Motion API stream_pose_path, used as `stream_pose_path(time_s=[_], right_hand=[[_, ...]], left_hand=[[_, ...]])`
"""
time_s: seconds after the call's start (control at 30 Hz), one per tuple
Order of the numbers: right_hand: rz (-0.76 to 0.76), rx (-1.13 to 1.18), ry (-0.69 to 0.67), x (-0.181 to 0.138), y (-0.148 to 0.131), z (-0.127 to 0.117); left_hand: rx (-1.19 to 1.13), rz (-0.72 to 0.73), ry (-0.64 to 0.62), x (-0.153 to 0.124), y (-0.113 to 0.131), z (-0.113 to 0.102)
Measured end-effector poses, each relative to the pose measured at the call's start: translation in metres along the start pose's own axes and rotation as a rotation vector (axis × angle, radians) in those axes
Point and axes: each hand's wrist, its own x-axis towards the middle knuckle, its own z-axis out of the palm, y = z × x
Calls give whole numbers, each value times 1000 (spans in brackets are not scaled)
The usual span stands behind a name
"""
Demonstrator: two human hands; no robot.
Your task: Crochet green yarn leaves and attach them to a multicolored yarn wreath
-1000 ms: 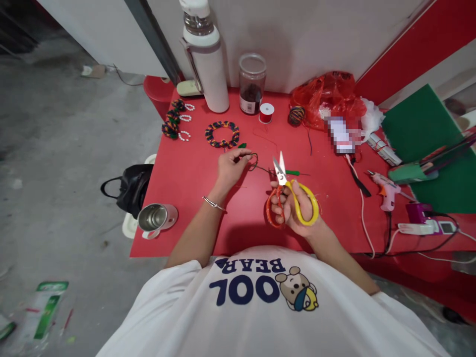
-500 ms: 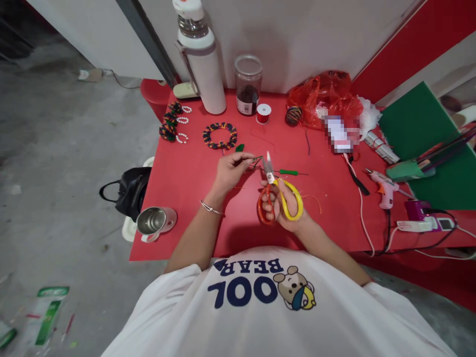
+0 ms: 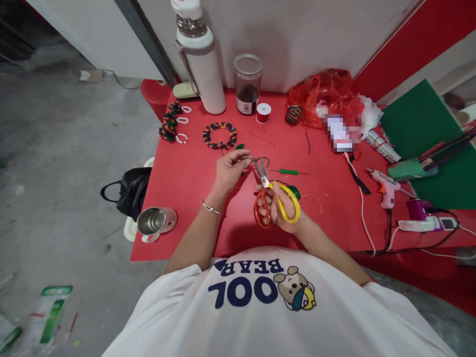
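My left hand (image 3: 228, 171) is closed in a pinch on a thin dark cord (image 3: 260, 161) just above the red table (image 3: 186, 183). In my right hand (image 3: 282, 210) I grip scissors (image 3: 273, 198) with one orange and one yellow handle loop. Their short steel blades are slightly apart and point up and left at the cord, right beside my left fingertips. A green-handled needle tool (image 3: 289, 172) lies on the table just past the blades. A small green piece (image 3: 295, 191) shows behind the yellow loop.
A braided multicoloured ring (image 3: 219, 135) and several small woven loops (image 3: 169, 121) lie at the far left. A white flask (image 3: 201, 59), jar (image 3: 247, 84), red thread spool (image 3: 263, 113), yarn ball (image 3: 293, 114) and red bag (image 3: 327, 96) line the back. Glue gun (image 3: 385, 186) at right; steel cup (image 3: 152, 221) at front left.
My right hand has carried the scissors left and slightly down, so the blades now meet the cord by my left fingers. My left hand has hardly moved.
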Motion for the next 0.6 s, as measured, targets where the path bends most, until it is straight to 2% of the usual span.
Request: stream_pose_path(time_s=[0.1, 0.27, 0.47, 0.6], right_hand=[[-48, -33, -12, 2, -1, -2], [-102, -78, -41, 3, 0, -5], [-95, -75, -55, 3, -2, -5], [-101, -79, -65, 4, -2, -6]], left_hand=[[20, -53, -67, -2, 2, -1], [-122, -183, -196, -4, 0, -1], [-221, -246, -326, -5, 3, 0], [-294, -260, -359, -5, 4, 2]])
